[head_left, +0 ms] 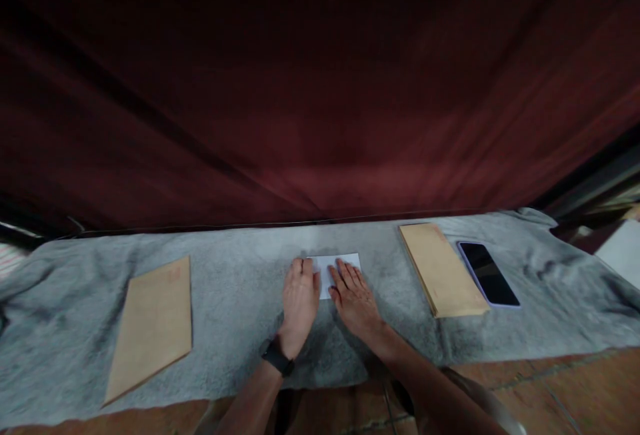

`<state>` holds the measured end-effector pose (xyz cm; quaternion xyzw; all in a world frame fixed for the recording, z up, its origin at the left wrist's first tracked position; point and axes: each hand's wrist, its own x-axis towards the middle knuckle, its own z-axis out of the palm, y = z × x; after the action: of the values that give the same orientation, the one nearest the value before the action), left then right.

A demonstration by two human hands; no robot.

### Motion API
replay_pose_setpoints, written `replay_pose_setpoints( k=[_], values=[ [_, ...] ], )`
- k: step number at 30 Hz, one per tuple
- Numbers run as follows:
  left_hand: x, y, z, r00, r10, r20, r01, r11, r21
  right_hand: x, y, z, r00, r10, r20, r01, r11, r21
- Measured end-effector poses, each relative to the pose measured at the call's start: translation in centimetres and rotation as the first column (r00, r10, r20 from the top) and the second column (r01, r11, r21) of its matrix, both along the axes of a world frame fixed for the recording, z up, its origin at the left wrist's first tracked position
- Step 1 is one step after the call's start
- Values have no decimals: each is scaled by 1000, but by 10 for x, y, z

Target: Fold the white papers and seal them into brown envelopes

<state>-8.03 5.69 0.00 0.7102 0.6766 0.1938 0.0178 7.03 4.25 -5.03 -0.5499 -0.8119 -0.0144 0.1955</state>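
Observation:
A small rectangle of white paper (324, 281) lies flat on the grey cloth, possibly folded. My left hand (301, 295) covers its left end, with fingers bent and close together and the thumb along the paper; the fingertips are partly hidden. Flat on the right part of the paper rests my right hand (354, 296), its fingers spread and holding nothing. A dark watch (278, 356) is on my left wrist.
On the right lies a stack of brown envelopes (445, 271), with a phone (489, 275) in a purple case beside it. Another brown envelope or pile (153, 328) is at the left. A dark red curtain (320, 121) hangs behind the grey cloth (235, 288); tiles (575, 388) show in front.

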Motion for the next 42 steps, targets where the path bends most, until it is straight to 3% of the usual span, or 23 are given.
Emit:
replay_pose_setpoints(
  k=[3, 7, 16, 23, 31, 38, 42],
  values=[
    [16, -6, -19, 974, -222, 53, 216, 971, 101, 2, -1, -10, 999, 25, 28, -27, 999, 40],
    [27, -16, -37, 954, -298, 18, 297, 953, 52, 2, -4, -18, 996, 30, 88, -36, 997, 69],
    [23, -21, -39, 967, -237, -99, 237, 971, -11, 10, -6, 1, 994, -101, 49, 104, 992, -66],
    [20, -25, -35, 979, -136, -149, 126, 989, -78, 34, -4, -2, 990, -139, 33, 139, 990, -10],
    [6, -28, -29, 980, -73, -183, 53, 992, -112, 55, -3, 5, 981, -178, 80, 183, 982, -52],
    [-6, -29, -26, 986, -45, -158, 26, 992, -120, 65, 1, 8, 983, -180, 31, 182, 981, -73],
    [6, -28, -22, 985, -88, -149, 83, 996, -44, 50, 2, 17, 996, -70, -47, 67, 996, -62]
  ],
)
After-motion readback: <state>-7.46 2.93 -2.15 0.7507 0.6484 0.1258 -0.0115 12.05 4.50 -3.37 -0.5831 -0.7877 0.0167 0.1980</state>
